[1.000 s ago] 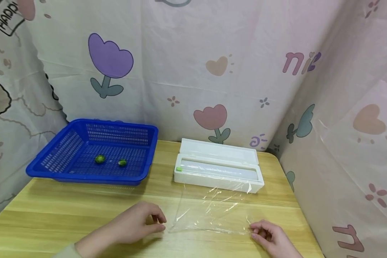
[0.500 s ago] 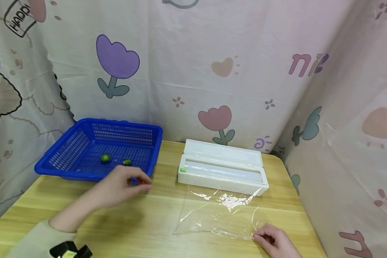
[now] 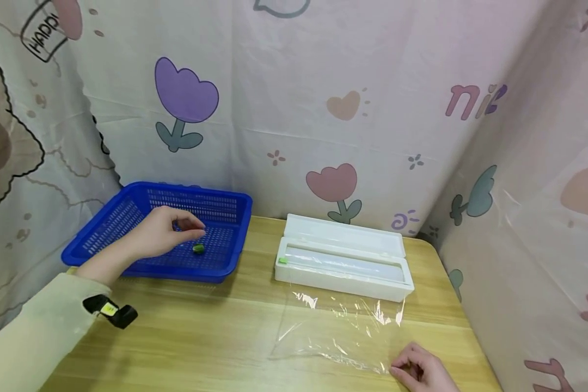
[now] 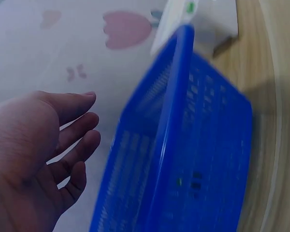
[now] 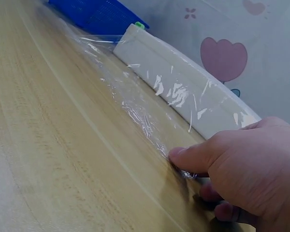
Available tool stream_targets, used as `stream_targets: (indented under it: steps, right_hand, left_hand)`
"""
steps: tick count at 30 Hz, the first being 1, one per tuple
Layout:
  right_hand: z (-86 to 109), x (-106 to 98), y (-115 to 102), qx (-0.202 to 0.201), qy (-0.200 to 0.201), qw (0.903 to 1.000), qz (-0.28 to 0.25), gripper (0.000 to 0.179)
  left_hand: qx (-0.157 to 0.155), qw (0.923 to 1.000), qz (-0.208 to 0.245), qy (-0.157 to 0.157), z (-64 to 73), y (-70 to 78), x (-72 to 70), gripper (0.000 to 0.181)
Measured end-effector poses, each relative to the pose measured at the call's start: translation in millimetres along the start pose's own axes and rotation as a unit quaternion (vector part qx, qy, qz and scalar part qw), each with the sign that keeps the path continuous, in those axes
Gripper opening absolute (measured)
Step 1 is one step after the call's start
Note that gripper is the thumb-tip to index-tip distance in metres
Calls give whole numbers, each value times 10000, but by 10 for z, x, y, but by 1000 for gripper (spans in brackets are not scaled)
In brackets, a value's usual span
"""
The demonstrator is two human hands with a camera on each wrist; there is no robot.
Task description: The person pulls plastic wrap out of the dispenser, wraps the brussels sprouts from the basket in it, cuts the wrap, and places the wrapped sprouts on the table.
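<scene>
The left hand (image 3: 161, 235) had moved over the blue basket (image 3: 238, 247), fingers loose and empty; right of it, the right hand (image 3: 423, 370) pinched wrap (image 3: 340, 333) drawn out, apparently uncut.

And here's the left sleeve (image 3: 39, 329), long, pale cream, creased softly towards its plain cuff (image 3: 80, 283); beside that sits a black, angular fitting (image 3: 126, 317), flashing a small yellow patch (image 3: 109, 309)!

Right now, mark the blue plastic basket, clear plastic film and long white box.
Blue plastic basket (image 3: 181, 270): head view, front rim.
Clear plastic film (image 3: 335, 332): head view, middle of the sheet.
Long white box (image 3: 345, 236): head view, open lid.
</scene>
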State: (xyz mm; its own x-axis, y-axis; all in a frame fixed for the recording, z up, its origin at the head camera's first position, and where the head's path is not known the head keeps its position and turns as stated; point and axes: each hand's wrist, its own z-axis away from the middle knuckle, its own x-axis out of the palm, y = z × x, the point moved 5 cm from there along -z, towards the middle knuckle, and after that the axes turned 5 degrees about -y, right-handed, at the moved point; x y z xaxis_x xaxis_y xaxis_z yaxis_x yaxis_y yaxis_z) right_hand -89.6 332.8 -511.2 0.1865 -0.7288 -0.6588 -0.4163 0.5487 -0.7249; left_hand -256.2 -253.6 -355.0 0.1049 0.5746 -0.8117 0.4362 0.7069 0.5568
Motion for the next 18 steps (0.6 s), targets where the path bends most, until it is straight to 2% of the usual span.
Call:
stream_targets:
  steps: [3,9,18]
  right_hand:
    - [15,0,14,102,30,9999,59,27]
    - [20,2,31,259,48,9997,-4,26]
    - [19,9,42,551,71,9984,-35,19]
  left_hand:
    - [-146,9996,118,-192,-58,-154,-10,16]
    - [-465,9964,300,-647,-119,-369,-21,18]
    - [-512,9921,51,-1146,-215,-672,-22,20]
